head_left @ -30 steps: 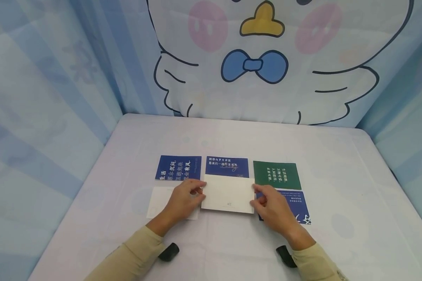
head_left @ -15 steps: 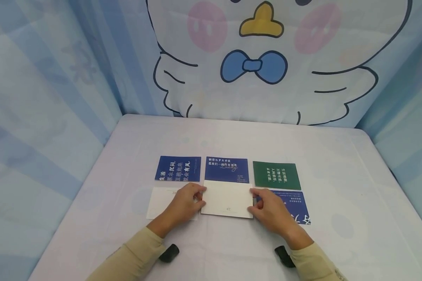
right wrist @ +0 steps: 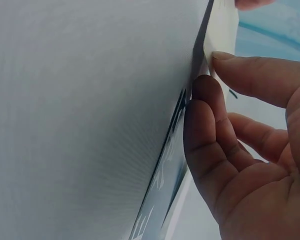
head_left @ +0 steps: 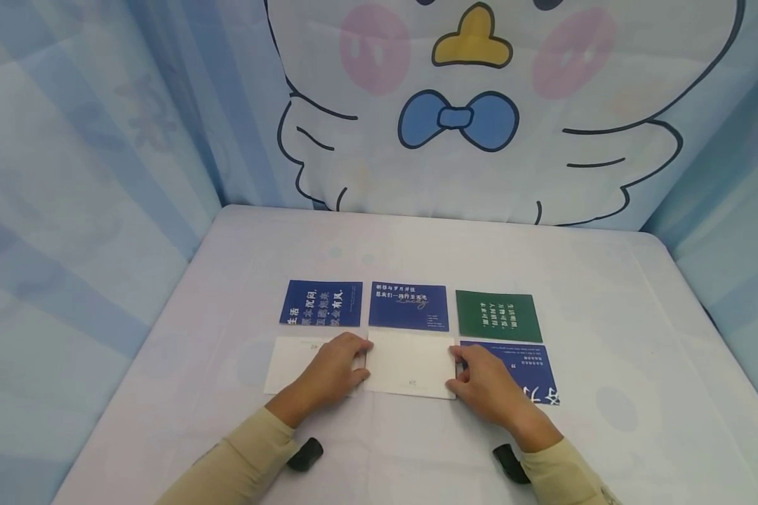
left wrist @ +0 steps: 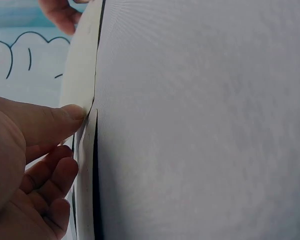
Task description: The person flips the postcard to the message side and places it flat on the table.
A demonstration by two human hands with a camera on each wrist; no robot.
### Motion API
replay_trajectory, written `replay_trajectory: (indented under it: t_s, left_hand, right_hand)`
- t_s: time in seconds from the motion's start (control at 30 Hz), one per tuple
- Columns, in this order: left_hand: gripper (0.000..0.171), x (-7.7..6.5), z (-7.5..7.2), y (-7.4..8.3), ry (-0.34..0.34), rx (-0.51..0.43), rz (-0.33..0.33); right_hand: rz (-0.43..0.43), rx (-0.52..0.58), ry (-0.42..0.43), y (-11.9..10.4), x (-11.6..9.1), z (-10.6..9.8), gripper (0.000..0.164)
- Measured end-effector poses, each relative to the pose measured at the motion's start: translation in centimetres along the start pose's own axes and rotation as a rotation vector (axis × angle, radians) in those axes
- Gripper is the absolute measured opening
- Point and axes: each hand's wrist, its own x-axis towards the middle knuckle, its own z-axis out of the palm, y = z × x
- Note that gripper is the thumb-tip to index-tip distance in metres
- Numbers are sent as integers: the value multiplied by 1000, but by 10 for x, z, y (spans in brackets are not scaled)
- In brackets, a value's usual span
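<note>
A cream card (head_left: 410, 365), blank but for a small mark, lies in the middle of the front row of cards. My left hand (head_left: 333, 368) holds its left edge with thumb and fingertips, and it partly covers another white card (head_left: 284, 363). On the opposite edge, the thumb and fingers of my right hand (head_left: 485, 382) grip the same card, over part of a blue card (head_left: 537, 368) with white lettering. In the left wrist view the thumb of the left hand (left wrist: 35, 160) presses the card's corner. The right hand (right wrist: 255, 135) touches the card's edge in the right wrist view.
Behind the front row lie a blue card (head_left: 322, 303) at left, a second blue card (head_left: 408, 306) in the middle and a green card (head_left: 499, 315) at right. All rest on a pale tablecloth (head_left: 379, 245). Patterned curtains (head_left: 88, 175) stand around the table.
The cream card has come towards me with both hands, and its front edge has lowered to the table. The middle blue card behind it is now fully uncovered.
</note>
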Motion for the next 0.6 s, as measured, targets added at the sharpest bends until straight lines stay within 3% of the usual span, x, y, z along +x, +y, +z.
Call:
replay_trajectory:
  t_s: [0.6]
  left_hand:
    - [40, -1, -3, 0, -41, 6, 33]
  right_hand:
    - [-40, -78, -11, -1, 0, 2, 55]
